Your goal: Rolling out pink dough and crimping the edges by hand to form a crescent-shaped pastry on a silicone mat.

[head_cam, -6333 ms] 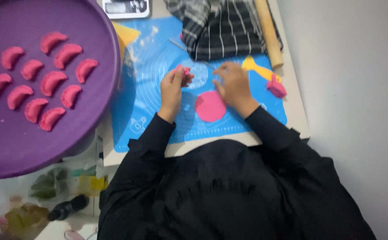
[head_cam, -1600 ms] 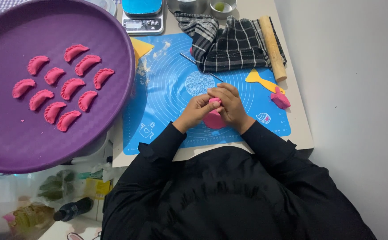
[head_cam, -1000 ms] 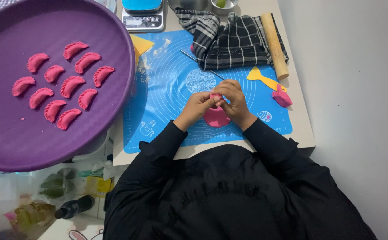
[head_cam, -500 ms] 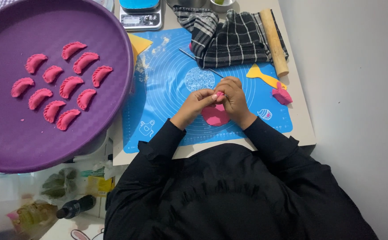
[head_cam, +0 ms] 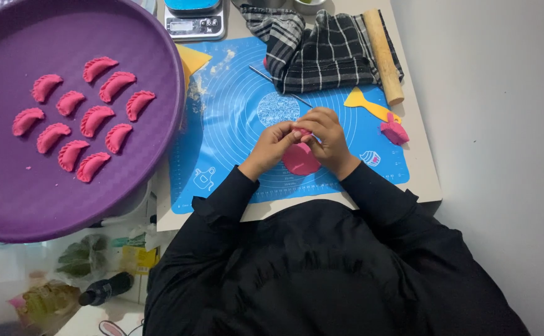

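**Both hands pinched on a small pink piece, with the dough disc just beneath**

Your left hand (head_cam: 271, 148) and right hand (head_cam: 325, 138) met fingertip to fingertip over the middle of the blue silicone mat (head_cam: 234, 124). Between them sat a small pink dough piece (head_cam: 301, 132), held from both sides in a narrow pinch; most of it was hidden by your fingers, so its shape could not be read. Its visible part ran roughly left to right, across the gap between the two hands.

The flat pink dough disc (head_cam: 300, 160) lay on the mat directly below that pinch, toward your body, just beside both wrists. Neither hand was clearly nearer to it; it sat almost centred, perhaps slightly under your right palm.

A further pink lump (head_cam: 394, 131) rested well to your right near the mat's edge, beside the yellow scraper (head_cam: 368, 103) and below the wooden rolling pin (head_cam: 383, 55); your right hand was the closer one there. The purple tray (head_cam: 129, 199) of folded pink dumplings (head_cam: 91, 121) stood well apart on your left.
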